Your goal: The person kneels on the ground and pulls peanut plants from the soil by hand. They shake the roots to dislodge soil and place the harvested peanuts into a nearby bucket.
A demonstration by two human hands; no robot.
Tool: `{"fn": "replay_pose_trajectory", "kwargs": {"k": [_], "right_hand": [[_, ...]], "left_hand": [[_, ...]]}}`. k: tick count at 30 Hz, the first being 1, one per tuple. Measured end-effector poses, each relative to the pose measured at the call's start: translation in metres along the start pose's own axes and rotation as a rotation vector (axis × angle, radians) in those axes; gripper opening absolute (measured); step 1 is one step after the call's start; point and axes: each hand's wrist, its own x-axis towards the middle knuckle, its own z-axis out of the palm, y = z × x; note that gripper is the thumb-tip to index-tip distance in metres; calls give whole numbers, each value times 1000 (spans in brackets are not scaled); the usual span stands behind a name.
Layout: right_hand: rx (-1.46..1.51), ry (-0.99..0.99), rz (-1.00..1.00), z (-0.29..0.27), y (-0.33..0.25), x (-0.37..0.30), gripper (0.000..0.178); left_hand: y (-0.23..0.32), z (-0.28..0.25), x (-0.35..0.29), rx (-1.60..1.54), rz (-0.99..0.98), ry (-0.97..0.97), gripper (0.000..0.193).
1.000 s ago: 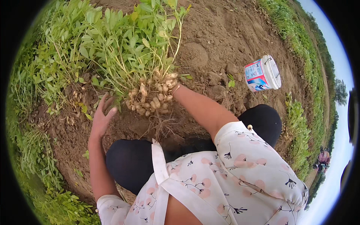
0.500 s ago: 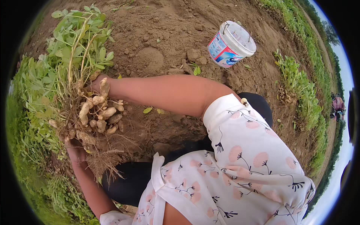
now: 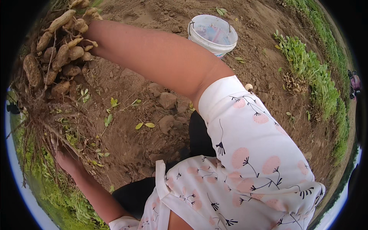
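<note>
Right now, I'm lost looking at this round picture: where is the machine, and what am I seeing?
There is no machine here: a person works with two bare hands. The camera sits on their head and looks down, and its fisheye lens makes edges bend.

The right forearm reaches across to a cluster of peanut pods, with stringy roots below. The right hand is hidden behind the pods, so its grip can't be seen, though it probably holds that plant up. The left hand is partly behind the roots.

On the brown soil stand a white plastic bucket and, scattered about, loose leaves. Leafy peanut plants lie at the right.
</note>
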Motion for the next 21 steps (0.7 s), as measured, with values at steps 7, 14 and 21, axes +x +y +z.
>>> {"fn": "replay_pose_trajectory", "kwargs": {"k": [7, 14, 21], "right_hand": [[-20, 458, -238, -103, -78, -128, 45], [68, 1197, -419, -214, -72, -340, 45], [334, 1928, -303, -263, 79, -512, 44]], "left_hand": [[2, 116, -39, -1, -172, -355, 45], [-24, 191, -54, 4, -269, -569, 44], [-46, 202, -67, 27, -443, -572, 43]]}}
